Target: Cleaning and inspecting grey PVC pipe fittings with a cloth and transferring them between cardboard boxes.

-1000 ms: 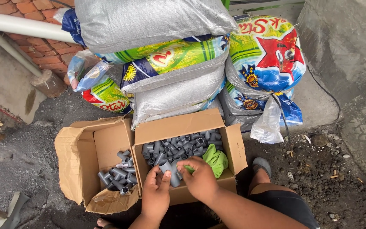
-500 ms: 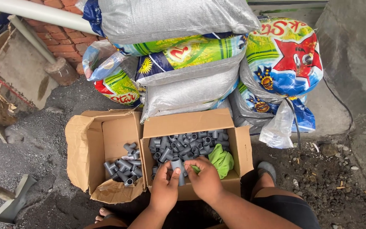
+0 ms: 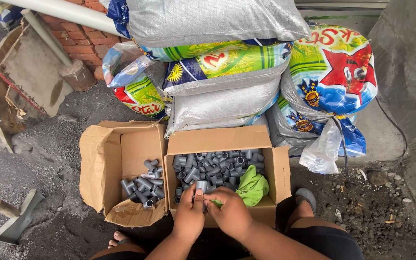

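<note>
While I'm looking straight down from the head cam, here's how it reads:

Sacks: a stack of woven sacks against the back, silver-grey on top, with green, yellow and blue printed bands under it. One fat sack on the right has a big red star cartoon on a blue and yellow print. Another printed sack pokes out lower left of the pile, green and red.

Clear bag: a crumpled clear plastic bag hangs off the right sack, just beside the right box.

Boxes: two open cardboard boxes side by side on the gravel, touching. The left box holds a small heap of grey pipe fittings. The right box is packed with a lot more of them, plus a bright green cloth in its near right corner.

Left hand: my left hand is over the near edge of the right box, fingers closed around a grey fitting that stands upright above my fingertips.

Right hand: my right hand sits just right of it, fingertips curled in and touching the same fitting from the other side. Looks like a green scrap is pinched under it, can't tell for sure.

Other bits: brick wall and a white pipe top left, a trowel lying well off to the left.
</note>
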